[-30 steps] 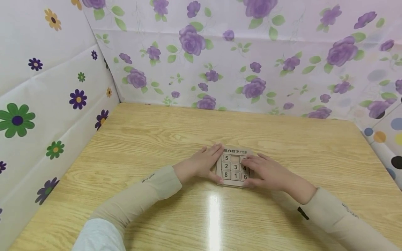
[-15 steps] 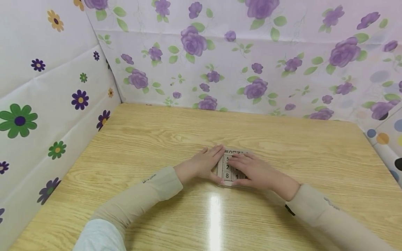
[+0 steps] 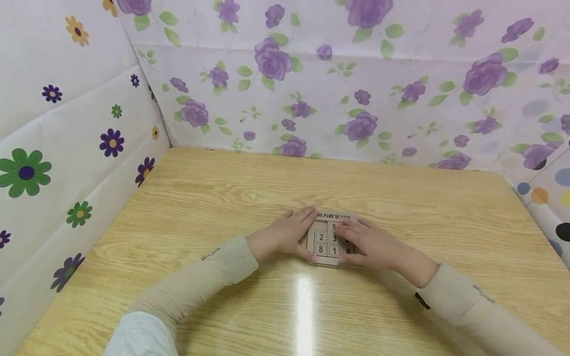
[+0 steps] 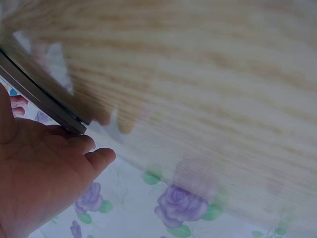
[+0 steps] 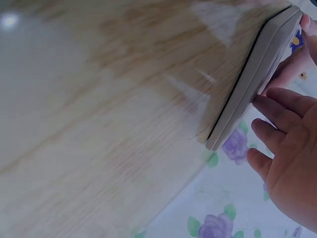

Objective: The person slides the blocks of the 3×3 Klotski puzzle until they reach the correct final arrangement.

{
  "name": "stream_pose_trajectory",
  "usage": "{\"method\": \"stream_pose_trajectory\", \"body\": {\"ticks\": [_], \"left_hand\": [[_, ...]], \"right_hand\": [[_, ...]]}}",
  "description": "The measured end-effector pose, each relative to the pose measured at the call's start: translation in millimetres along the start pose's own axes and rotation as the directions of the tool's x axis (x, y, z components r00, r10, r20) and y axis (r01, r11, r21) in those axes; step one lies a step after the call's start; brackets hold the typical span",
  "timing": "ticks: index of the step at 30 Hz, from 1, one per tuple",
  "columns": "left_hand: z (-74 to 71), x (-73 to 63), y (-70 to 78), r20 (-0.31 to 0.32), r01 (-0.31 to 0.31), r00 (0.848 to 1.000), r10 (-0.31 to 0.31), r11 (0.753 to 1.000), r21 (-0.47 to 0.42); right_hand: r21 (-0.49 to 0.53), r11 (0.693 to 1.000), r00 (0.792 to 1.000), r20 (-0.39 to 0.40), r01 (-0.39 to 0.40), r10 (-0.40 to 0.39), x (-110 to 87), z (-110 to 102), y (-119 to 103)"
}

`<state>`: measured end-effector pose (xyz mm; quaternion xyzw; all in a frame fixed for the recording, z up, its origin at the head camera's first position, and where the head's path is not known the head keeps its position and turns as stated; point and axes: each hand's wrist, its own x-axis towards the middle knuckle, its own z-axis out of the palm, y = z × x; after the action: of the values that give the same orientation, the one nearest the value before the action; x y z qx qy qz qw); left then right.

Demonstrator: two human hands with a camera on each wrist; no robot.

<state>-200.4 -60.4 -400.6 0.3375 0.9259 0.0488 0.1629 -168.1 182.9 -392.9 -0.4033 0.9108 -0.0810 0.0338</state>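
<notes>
A number sliding puzzle (image 3: 320, 261) with a printed header lies flat on the table in the head view. Its top left space is bare, and the 5 tile (image 3: 333, 226) sits in the top middle. Tiles 2, 3, 8 and 1 show below; the right column is partly covered. My left hand (image 3: 291, 232) holds the frame's left side, fingers by the upper corner and thumb by the lower one. Over the right part lies my right hand (image 3: 374, 245), fingers stretched, fingertips right at the 5 tile. Both wrist views show the puzzle edge-on beside the hands.
The wood-grain table (image 3: 222, 198) carries a bright light reflection in front of the puzzle. Flower-printed cloth (image 3: 271, 113) stands along the back edge, with more patterned cloth at the left and right sides.
The 5 tile has slid right from the top left to the top middle space. My right hand went left over the tiles, then partly back right. My left hand has stayed put.
</notes>
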Motion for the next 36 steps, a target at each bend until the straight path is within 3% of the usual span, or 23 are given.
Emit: {"method": "stream_pose_trajectory", "body": {"ticks": [6, 14, 19, 27, 36], "left_hand": [[0.6, -0.2, 0.2, 0.005, 0.006, 1.000, -0.006, 1.000, 0.006], [1.2, -1.7, 1.4, 0.009, -0.001, 1.000, 0.001, 1.000, 0.004], [0.0, -2.3, 1.3, 0.006, -0.002, 1.000, 0.002, 1.000, 0.005], [-2.4, -1.5, 1.9, 0.006, 0.005, 1.000, -0.005, 1.000, 0.002], [-2.8, -2.2, 2.0, 0.006, 0.000, 1.000, 0.000, 1.000, 0.002]], "right_hand": [[-0.012, 0.999, 0.999, -0.032, 0.035, -0.035, -1.5, -1.3, -5.8], [0.031, 0.994, 0.994, 0.007, 0.106, -0.106, 4.8, 2.3, -21.7], [0.058, 0.996, 0.997, 0.037, 0.068, -0.070, 8.8, 1.9, -22.2], [0.066, 0.997, 0.999, 0.019, 0.026, -0.027, 16.6, 3.7, -12.3], [0.046, 0.997, 0.998, -0.006, 0.068, -0.068, 11.1, 0.9, -14.6]]}}
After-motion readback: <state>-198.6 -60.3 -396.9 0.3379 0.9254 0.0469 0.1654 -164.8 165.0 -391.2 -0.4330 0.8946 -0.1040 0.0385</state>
